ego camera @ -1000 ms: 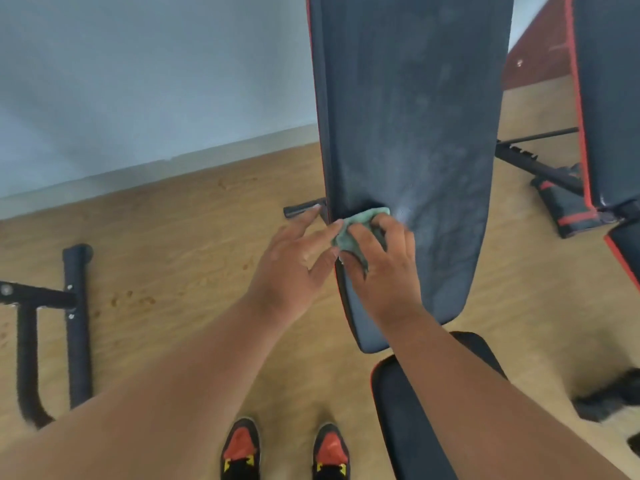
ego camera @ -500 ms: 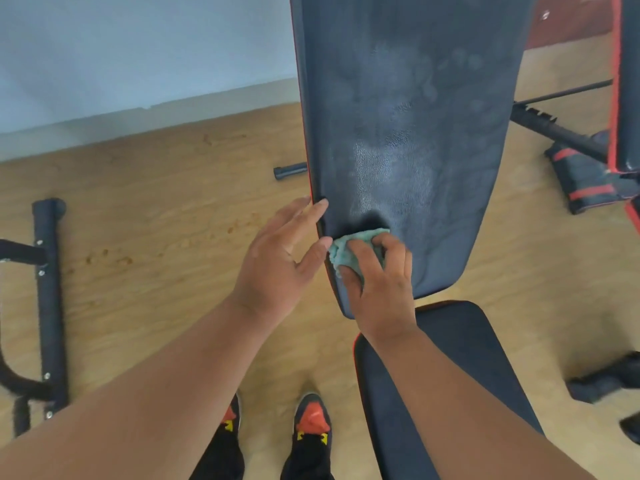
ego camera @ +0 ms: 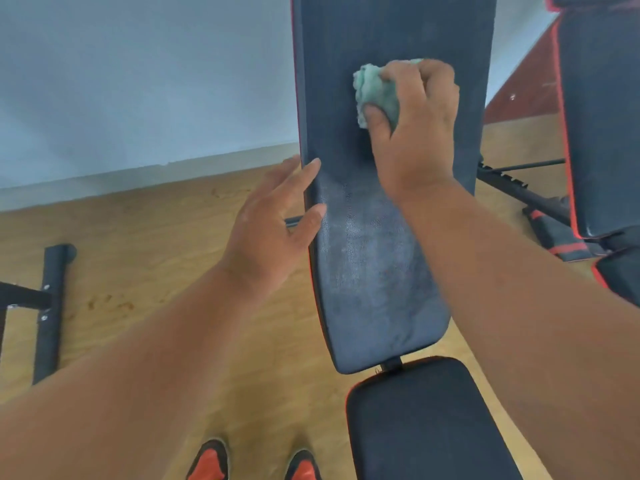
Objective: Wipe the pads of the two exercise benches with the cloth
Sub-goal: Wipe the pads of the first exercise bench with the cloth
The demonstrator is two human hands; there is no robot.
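A long dark back pad (ego camera: pixel 374 278) with red piping rises in front of me, dusty and streaked on its lower half. My right hand (ego camera: pixel 412 133) grips a bunched green cloth (ego camera: pixel 375 90) and presses it against the upper part of that pad. My left hand (ego camera: pixel 277 223) has straight fingers that touch the pad's left edge, lower down. The same bench's seat pad (ego camera: pixel 426 420) lies below. A second bench's back pad (ego camera: pixel 602 126) stands at the right edge, with part of its seat pad (ego camera: pixel 620 275) under it.
Wooden floor (ego camera: pixel 156 258) runs to a pale wall (ego camera: pixel 138 81) behind. A black metal frame foot (ego camera: pixel 52 306) lies at the left. Black frame bars (ego camera: pixel 519 188) of the second bench sit at the right. My orange and black shoes (ego camera: pixel 252 462) stand at the bottom.
My right hand has slid the cloth up the back pad from its lower left edge to the upper middle. My left hand stays at the pad's left edge.
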